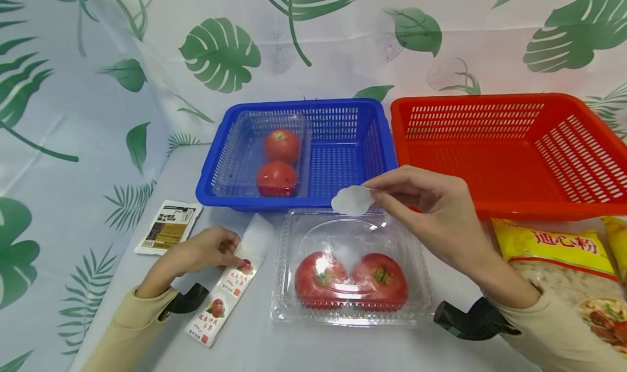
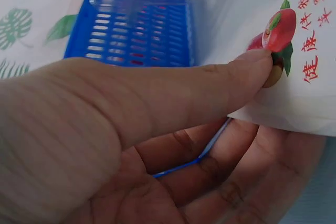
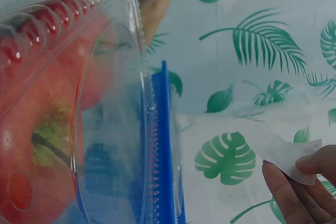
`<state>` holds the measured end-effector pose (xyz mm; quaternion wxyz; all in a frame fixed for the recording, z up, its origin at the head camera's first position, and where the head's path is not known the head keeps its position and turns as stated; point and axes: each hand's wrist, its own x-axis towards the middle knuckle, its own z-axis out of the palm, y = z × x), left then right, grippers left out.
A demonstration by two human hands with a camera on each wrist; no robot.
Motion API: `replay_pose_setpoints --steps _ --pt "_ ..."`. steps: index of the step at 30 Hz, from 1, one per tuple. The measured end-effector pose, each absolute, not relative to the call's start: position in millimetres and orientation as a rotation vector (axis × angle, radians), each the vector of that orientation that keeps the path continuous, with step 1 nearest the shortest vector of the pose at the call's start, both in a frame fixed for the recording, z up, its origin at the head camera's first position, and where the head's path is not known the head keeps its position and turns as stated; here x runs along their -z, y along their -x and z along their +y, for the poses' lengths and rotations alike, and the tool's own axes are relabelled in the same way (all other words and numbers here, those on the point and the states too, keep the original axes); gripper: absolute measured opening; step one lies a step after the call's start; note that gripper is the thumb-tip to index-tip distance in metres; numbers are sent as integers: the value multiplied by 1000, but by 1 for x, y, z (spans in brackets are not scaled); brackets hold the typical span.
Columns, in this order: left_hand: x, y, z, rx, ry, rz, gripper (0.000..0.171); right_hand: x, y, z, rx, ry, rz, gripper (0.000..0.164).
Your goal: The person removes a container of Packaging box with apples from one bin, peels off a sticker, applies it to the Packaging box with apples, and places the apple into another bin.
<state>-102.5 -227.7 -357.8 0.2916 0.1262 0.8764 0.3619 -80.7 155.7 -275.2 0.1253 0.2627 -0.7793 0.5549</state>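
Note:
My left hand (image 1: 208, 250) pinches a strip of printed stickers (image 1: 213, 317) between thumb and fingers. Apple pictures and red characters show on the strip's lower part, while its far end is blank white backing. In the left wrist view the thumb presses on a printed apple of the strip (image 2: 315, 106). My right hand (image 1: 443, 214) holds a white, cloud-edged sticker (image 1: 351, 200) by its right edge, between thumb and fingers. That sticker is above the back edge of a lidded clear plastic box (image 1: 280, 301), which contains two red apples (image 1: 320, 285).
Behind stands a blue basket (image 1: 213, 168) with another clear box of two apples (image 1: 276, 179) in it. A red basket (image 1: 490, 211) is to its right. Yellow pasta bags (image 1: 553, 252) lie at right, and a small flat packet (image 1: 168, 228) at left.

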Motion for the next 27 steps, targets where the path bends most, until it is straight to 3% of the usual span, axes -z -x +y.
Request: replay_pose_setpoints --steps 10,15,18,22,27 --pt "359 94 -221 -798 -307 2577 22 274 78 154 -1605 -797 -2279 34" --pt "354 78 -212 -611 -218 2845 37 276 77 151 -1599 -834 -2294 33" --pt "341 66 -202 -558 -191 2984 29 276 76 150 -1589 -844 -2295 33" --pt "312 54 -183 -788 -261 3006 16 274 75 149 -1559 -843 -2295 33" --pt "281 47 -154 -1312 -530 2702 12 268 75 143 -1517 -858 -2285 32"
